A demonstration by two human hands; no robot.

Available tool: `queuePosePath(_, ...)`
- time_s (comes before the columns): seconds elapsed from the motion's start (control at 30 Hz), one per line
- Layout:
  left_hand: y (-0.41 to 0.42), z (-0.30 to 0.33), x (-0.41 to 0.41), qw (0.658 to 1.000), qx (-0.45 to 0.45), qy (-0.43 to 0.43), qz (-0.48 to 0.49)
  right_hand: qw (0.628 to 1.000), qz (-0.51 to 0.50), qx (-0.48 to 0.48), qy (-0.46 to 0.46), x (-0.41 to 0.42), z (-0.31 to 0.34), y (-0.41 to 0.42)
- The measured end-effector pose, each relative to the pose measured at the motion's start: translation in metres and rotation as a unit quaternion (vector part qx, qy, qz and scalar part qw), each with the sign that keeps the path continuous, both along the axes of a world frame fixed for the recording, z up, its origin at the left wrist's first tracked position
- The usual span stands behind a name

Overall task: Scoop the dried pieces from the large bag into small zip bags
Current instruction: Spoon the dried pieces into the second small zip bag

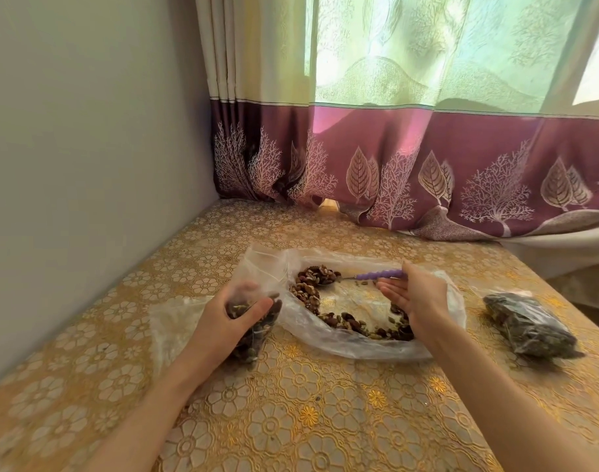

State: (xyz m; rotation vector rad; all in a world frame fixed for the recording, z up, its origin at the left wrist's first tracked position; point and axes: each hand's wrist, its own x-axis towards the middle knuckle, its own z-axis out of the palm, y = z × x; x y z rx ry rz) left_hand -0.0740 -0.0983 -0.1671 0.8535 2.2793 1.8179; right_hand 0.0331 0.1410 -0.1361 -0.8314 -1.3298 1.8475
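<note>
clear plastic large bag [325, 335] lies open on the bench [291, 403], dried pieces [311, 287] and a purple-handled spoon [376, 275] inside. one filled zip bag [529, 325] lies aside. left hand [230, 318] fingers curl round a part-filled small zip bag [253, 335]; right hand [417, 301] rests straight-fingered among the pieces.

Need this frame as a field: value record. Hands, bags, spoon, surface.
left hand: grips small zip bag, partly filled
right hand: open, fingers straight, inside large bag, by the spoon handle
spoon: purple handle, bowl heaped with dried pieces, lying in large bag
filled bag: on table, right of large bag
table: gold floral cover
</note>
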Motion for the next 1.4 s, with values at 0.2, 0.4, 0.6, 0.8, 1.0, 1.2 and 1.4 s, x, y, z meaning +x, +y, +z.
queuePosePath(0.2,0.001,-0.002,-0.001,1.0,0.0,-0.005,0.001,0.999,0.001,0.04,0.014,0.01,0.013,-0.004)
queuePosePath(0.4,0.001,-0.002,-0.002,1.0,0.0,-0.009,0.001,0.997,0.018,0.058,0.046,0.02,0.03,-0.009)
queuePosePath(0.6,0.001,-0.002,-0.002,1.0,0.005,-0.006,0.002,0.991,0.054,0.077,0.094,0.025,0.055,-0.021)
queuePosePath(0.8,0.001,-0.001,-0.001,1.0,0.006,0.0,0.003,0.978,0.112,0.132,0.113,0.022,0.069,-0.046)
queuePosePath(1.0,0.002,-0.001,-0.002,1.0,0.006,0.003,0.009,0.937,0.158,0.283,0.129,0.017,0.07,-0.069)
queuePosePath(1.2,0.002,-0.001,-0.002,1.0,0.015,0.002,0.014,0.921,0.178,0.317,0.142,0.017,0.067,-0.066)
queuePosePath(1.4,0.001,-0.002,-0.002,1.0,0.014,-0.003,0.004,0.951,0.126,0.236,0.156,0.017,0.062,-0.038)
